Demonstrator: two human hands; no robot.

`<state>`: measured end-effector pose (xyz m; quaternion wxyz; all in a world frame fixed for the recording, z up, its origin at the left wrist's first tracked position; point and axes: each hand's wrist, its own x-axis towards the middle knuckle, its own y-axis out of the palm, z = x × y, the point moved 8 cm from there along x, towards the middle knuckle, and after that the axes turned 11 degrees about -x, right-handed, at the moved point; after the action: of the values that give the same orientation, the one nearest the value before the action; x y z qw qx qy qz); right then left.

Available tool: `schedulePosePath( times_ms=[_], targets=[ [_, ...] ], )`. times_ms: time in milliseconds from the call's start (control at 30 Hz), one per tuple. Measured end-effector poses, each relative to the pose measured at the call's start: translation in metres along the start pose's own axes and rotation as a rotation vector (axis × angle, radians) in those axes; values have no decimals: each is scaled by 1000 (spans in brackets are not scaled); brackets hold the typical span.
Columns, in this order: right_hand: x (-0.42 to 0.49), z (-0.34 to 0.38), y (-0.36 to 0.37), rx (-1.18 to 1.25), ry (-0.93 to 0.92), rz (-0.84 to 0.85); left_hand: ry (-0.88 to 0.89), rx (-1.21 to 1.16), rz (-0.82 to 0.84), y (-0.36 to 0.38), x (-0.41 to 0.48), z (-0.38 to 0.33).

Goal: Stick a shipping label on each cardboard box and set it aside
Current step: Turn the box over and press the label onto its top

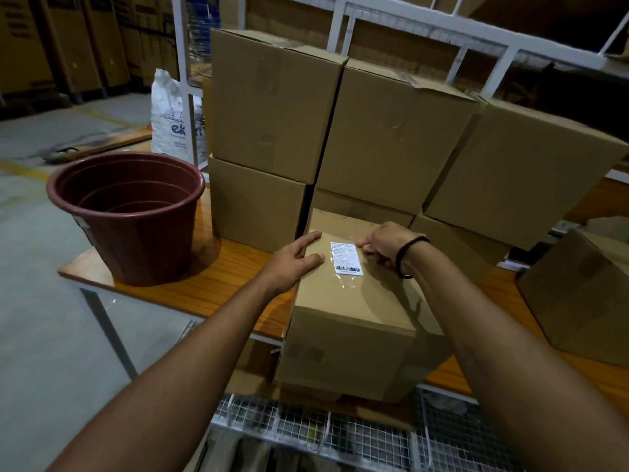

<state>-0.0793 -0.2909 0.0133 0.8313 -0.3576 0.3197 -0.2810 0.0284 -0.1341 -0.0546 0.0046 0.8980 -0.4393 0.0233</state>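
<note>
Cardboard box (354,315) at the near edge of a wooden bench (190,284) in a dim warehouse with a concrete floor; its top bears a white shipping label (346,258) with barcode, text too small to read. Left hand (296,258), grip spread flat on the box top; right hand (381,248), grip pressed together at the label's right edge. Stacked boxes (272,107) stand behind; a maroon bucket (132,212) far left; a white sack (170,120) printed "ek…".

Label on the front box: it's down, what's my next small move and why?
Probably sweep the right hand down across the label. Its fingers pinch at the label's upper right edge, the clear film below the barcode looks rippled, and the left hand already braces the box.
</note>
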Motion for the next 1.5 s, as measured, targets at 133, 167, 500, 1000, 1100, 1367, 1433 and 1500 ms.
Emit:
schedulePosePath(
  times_ms=[133, 167, 500, 1000, 1100, 1367, 1433, 1500],
  targets=[
    [2, -1, 2, 7, 32, 40, 5, -2, -4, 1, 0, -1],
    [1, 0, 2, -3, 39, 37, 6, 1, -5, 0, 0, -1],
    [0, 2, 2, -31, 42, 16, 0, -15, 8, 2, -1, -3],
    [4, 12, 5, -259, -22, -53, 5, 55, -1, 0, -1, -1],
    [9, 10, 5, -231, -73, -93, 7, 56, 2, -1, -1, -1],
    [-10, 48, 24, -507, -550, -29, 4, 49, -3, -1, -1, 2],
    [-7, 49, 24, -557, -548, 4, 2, 33, -5, -1, 0, 1],
    [-4, 49, 24, -613, -555, 24, 5, 26, -8, -1, 0, 1]
  ],
)
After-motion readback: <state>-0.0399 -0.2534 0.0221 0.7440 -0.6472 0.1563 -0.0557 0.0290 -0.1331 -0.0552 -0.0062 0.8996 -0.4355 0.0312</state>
